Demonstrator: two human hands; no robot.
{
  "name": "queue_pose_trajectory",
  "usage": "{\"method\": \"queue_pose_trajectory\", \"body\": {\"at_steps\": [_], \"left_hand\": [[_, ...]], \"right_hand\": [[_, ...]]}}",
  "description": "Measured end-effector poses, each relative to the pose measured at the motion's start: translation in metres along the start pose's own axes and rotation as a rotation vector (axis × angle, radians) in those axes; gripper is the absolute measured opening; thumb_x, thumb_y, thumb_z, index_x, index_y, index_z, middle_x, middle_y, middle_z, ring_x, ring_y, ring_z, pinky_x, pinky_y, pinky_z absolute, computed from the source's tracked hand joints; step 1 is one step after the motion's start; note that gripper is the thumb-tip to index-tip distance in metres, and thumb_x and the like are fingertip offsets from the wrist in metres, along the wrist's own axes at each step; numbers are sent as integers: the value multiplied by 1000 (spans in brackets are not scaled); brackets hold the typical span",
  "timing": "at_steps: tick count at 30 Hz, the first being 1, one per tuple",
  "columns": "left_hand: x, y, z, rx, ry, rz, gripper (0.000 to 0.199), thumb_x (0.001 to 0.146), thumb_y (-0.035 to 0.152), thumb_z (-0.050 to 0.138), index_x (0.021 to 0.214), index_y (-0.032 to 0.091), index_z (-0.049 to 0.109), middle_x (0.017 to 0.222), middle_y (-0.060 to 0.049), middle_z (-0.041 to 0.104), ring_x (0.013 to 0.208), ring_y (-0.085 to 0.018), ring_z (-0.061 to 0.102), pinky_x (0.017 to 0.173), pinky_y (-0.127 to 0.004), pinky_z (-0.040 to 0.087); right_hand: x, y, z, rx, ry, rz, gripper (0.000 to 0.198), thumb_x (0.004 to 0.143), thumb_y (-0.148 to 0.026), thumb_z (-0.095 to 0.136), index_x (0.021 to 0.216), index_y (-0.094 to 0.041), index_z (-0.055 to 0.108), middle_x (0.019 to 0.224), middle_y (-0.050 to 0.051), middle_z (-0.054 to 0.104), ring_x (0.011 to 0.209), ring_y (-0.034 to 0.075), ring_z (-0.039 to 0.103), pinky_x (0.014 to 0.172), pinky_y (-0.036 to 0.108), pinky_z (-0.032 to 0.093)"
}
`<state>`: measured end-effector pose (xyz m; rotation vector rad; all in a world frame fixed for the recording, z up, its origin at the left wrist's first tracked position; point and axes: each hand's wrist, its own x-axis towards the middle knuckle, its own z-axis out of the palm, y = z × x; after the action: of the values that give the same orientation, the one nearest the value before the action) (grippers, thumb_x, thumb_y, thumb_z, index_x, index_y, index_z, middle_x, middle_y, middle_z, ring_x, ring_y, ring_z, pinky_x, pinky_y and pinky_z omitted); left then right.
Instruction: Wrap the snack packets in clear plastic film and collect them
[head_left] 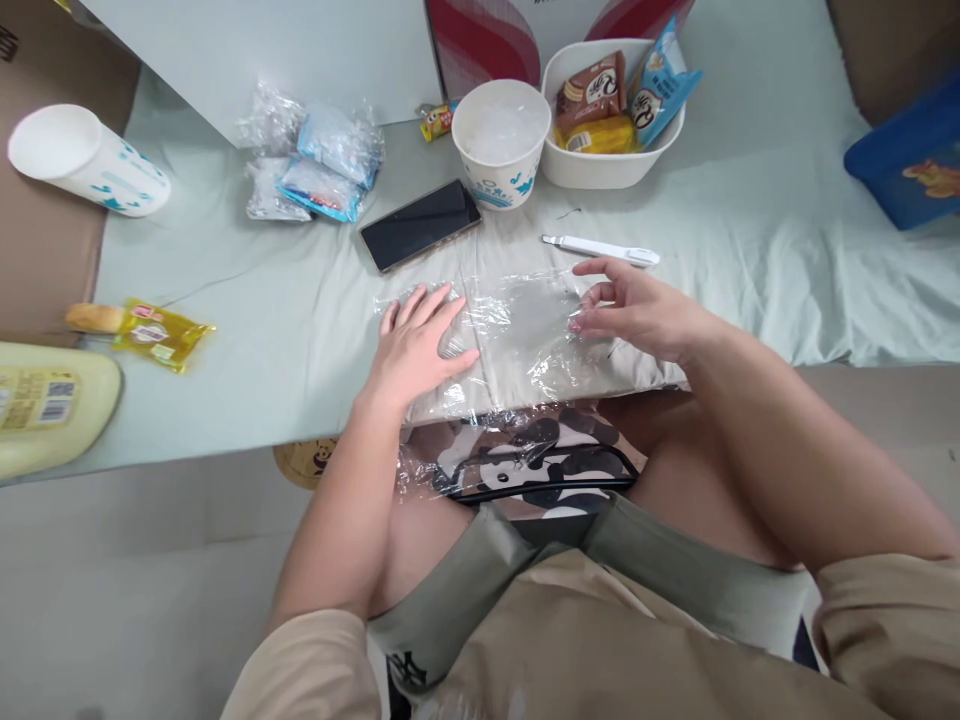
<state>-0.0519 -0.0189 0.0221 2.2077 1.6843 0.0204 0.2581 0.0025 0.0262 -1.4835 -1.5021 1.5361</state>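
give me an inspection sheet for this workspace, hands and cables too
Surface: pale green cloth, wrinkled
Things being handled: clear plastic film, spread at the cloth's front edge, partly hanging over it
Clutter: phone, white pen-shaped tool, paper tub, snack basket, wrapped packets, yellow bottle
Hands: left hand flat on the film, fingers spread; right hand at its right side, fingers bent, grip unclear
Cables: nothing seen
Surroundings: cardboard at left, blue container at right, floor below

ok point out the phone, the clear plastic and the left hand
Phone (420, 226): head view, dark screen
Clear plastic (525, 322): head view, middle of the sheet
Left hand (417, 345): head view, back of the hand
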Motion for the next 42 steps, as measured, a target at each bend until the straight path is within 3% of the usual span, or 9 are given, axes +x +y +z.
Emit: {"method": "queue_pose_trajectory", "body": {"at_steps": [5, 11, 14, 18, 27, 31, 35, 37, 42], "left_hand": [[0, -1, 0, -8, 2, 4, 70, 91, 52, 65, 156, 35, 46, 173, -1, 34, 162, -34, 22, 133, -58, 13], [0, 0, -1, 3, -10, -4, 71, 91, 53, 63, 157, 32, 45, 173, -3, 32, 163, -34, 21, 134, -58, 13], [0, 0, -2, 13, -19, -10, 71, 92, 54, 62, 158, 31, 45, 173, -3, 31, 163, -33, 20, 134, -57, 13], [0, 0, -1, 30, -15, -15, 71, 93, 56, 61, 158, 32, 44, 173, -2, 31, 163, -33, 21, 134, -56, 13], [-1, 0, -1, 23, 1, -6, 71, 92, 54, 63, 157, 30, 46, 173, -4, 33, 162, -34, 22, 133, -56, 14], [0, 0, -1, 18, 3, -7, 71, 93, 54, 63, 158, 30, 46, 173, -4, 33, 163, -34, 21, 133, -56, 13], [0, -1, -1, 13, -5, -8, 72, 92, 54, 64, 157, 32, 45, 173, -3, 33, 163, -34, 21, 134, -57, 13], [0, -2, 0, 14, -9, -8, 72, 92, 54, 64, 157, 32, 45, 173, -2, 32, 163, -34, 21, 133, -57, 13], [0, -3, 0, 17, -10, -8, 72, 92, 55, 64, 158, 32, 45, 174, -2, 31, 163, -33, 20, 134, -56, 13]], "right_hand": [[-2, -3, -8, -22, -38, 171, 62, 76, -27, 82, 134, -22, 62, 84, 7, 74, 68, 24, 70, 60, 44, 64], [-8, -13, -14, -16, 72, 281, 60, 79, -24, 77, 137, -21, 60, 84, 9, 75, 68, 23, 72, 58, 39, 61], [-11, -21, -3, -26, 37, 316, 57, 86, -30, 74, 140, -21, 57, 91, 10, 77, 65, 19, 70, 53, 33, 57], [-10, -26, 7, -140, 39, 345, 66, 81, -22, 78, 142, -20, 55, 88, 8, 77, 59, 15, 65, 50, 29, 51], [-11, -19, -11, -233, 68, 333, 58, 77, -21, 75, 133, -20, 62, 84, 9, 77, 64, 20, 68, 55, 34, 55], [-11, -14, -14, -351, 43, 205, 51, 81, -26, 69, 131, -19, 63, 84, 8, 76, 66, 20, 68, 61, 36, 56], [-9, -4, -22, -591, 63, -211, 30, 82, -28, 62, 109, -21, 73, 93, 8, 73, 68, 17, 64, 68, 36, 54], [-8, 0, -25, -649, -12, -336, 29, 81, -27, 60, 104, -21, 76, 94, 7, 71, 68, 15, 61, 68, 34, 52], [-6, 4, -26, -716, -186, -373, 26, 83, -31, 60, 98, -21, 78, 96, 7, 71, 66, 13, 60, 65, 32, 49]]}}
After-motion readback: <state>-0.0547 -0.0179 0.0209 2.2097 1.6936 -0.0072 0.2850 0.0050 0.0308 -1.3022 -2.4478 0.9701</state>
